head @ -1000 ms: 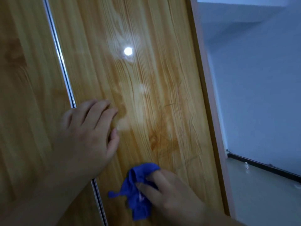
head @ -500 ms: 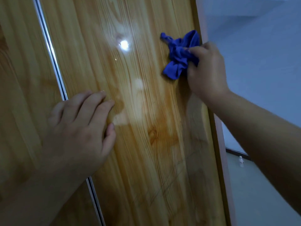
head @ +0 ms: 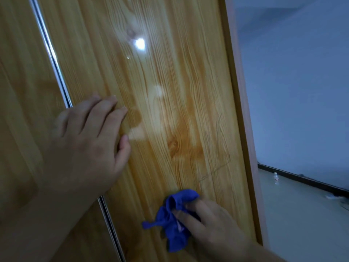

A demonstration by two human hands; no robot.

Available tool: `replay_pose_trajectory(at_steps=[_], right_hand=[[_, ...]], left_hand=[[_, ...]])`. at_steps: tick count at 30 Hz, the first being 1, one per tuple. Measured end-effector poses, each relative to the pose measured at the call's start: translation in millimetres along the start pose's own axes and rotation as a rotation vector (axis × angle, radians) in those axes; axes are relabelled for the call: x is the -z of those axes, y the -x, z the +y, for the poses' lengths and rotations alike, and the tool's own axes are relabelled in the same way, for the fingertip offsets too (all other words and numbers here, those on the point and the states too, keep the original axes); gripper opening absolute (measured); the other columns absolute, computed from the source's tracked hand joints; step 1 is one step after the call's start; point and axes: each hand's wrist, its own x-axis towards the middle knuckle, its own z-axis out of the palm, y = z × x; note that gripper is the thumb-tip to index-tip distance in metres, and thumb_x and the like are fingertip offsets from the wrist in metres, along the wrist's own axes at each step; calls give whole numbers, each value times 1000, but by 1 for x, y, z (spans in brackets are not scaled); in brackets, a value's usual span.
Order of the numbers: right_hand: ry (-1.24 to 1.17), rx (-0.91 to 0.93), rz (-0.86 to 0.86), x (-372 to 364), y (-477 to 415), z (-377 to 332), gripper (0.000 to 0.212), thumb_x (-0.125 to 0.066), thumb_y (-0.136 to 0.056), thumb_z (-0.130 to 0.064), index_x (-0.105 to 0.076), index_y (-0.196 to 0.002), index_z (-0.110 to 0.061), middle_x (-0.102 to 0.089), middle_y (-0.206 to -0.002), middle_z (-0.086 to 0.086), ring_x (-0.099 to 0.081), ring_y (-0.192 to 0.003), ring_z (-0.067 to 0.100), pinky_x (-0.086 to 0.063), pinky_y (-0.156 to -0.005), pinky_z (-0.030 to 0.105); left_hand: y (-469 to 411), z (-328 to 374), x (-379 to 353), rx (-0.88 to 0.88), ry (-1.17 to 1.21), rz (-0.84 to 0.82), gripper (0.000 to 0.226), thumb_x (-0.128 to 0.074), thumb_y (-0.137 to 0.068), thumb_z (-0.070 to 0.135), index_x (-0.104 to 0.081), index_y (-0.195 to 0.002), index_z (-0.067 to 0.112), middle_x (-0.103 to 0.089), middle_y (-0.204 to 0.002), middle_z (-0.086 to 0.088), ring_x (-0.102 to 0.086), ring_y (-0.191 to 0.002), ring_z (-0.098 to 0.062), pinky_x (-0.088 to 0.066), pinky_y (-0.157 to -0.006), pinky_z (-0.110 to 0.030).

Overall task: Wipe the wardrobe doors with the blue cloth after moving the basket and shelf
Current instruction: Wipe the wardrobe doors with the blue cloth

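A glossy wood-grain wardrobe door [head: 170,87] fills most of the view, with a second door [head: 20,110] to its left past a metal strip [head: 54,59]. My left hand [head: 88,140] lies flat on the right door near the strip, fingers straight. Low on the same door, my right hand [head: 209,225] grips the crumpled blue cloth [head: 173,218] and presses it against the wood. Thin dark scribble marks [head: 217,148] show just above the cloth. No basket or shelf is in sight.
The wardrobe's right edge [head: 239,118] runs down beside a pale wall [head: 302,91]. A dark skirting board [head: 302,178] meets a light floor [head: 302,224], where a small white object [head: 276,176] stands by the wall.
My right hand swept the cloth from low on the door up to the top right edge, then back down to the lower part. My left hand stayed flat on the door.
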Motion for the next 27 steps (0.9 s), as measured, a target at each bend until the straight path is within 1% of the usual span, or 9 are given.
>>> replay_pose_trajectory(at_steps=[4,6,9,14,16,20,23,25,27], right_hand=[[165,58,82,40,-32,26,25,-51,-97,-50,-69,-108,-37,-67,-98,-10,-64,-88,6,-58,-80,38],[269,61,204,70,-62,38,24,-56,-95,-39,-71,-111,-28,-66,-99,-4,-61,-88,13,-57,-73,41],[366,-14,384,119,-123,49,36,-51,-92,-22,-68,-121,-10,-62,-109,15,-61,-89,31,-47,-70,31],[461,-166,603,152,-178,70,35,-45,-96,-12,-66,-124,-6,-61,-116,15,-59,-99,33,-51,-74,44],[415,-191,650,137,-167,69,36,-47,-94,-9,-65,-125,-4,-61,-115,15,-60,-99,32,-50,-75,39],[282,-262,616,87,-103,69,33,-53,-95,-10,-65,-125,-7,-58,-116,11,-58,-100,23,-46,-79,26],[199,-339,505,37,-33,55,35,-56,-94,-19,-62,-128,-12,-50,-121,-1,-48,-104,4,-42,-88,11],[137,-378,429,7,8,45,37,-59,-91,-18,-64,-126,-12,-45,-117,-11,-39,-101,-11,-36,-88,-1],[108,-419,344,-8,34,37,37,-68,-88,-11,-66,-125,-12,-46,-115,-12,-38,-100,-13,-34,-83,-4]], left_hand=[[0,0,2,-1,0,-4,51,-50,-99,35,-61,-140,7,-58,-147,-16,-52,-137,-41,-41,-109,-61],[0,0,1,-4,0,0,51,-50,-99,35,-61,-140,7,-58,-147,-16,-52,-137,-41,-40,-109,-60],[0,0,0,7,9,22,51,-50,-98,35,-61,-140,9,-58,-148,-14,-52,-138,-40,-38,-110,-59],[3,-5,-12,3,68,36,53,-48,-98,38,-56,-144,11,-53,-151,-12,-47,-141,-39,-38,-114,-61],[4,-10,-20,5,102,29,55,-46,-98,40,-51,-146,14,-49,-153,-10,-43,-143,-38,-38,-113,-63],[6,-18,-32,9,129,36,59,-46,-96,46,-47,-149,22,-42,-157,-1,-38,-147,-32,-37,-116,-62],[7,-21,-36,12,127,45,60,-45,-94,47,-46,-150,24,-40,-158,2,-37,-147,-30,-37,-116,-62],[5,-19,-36,27,150,32,60,-44,-94,47,-47,-149,24,-40,-157,1,-37,-147,-31,-36,-117,-62],[3,-15,-29,30,143,19,57,-44,-95,46,-47,-147,21,-42,-154,-2,-38,-144,-32,-37,-116,-62]])
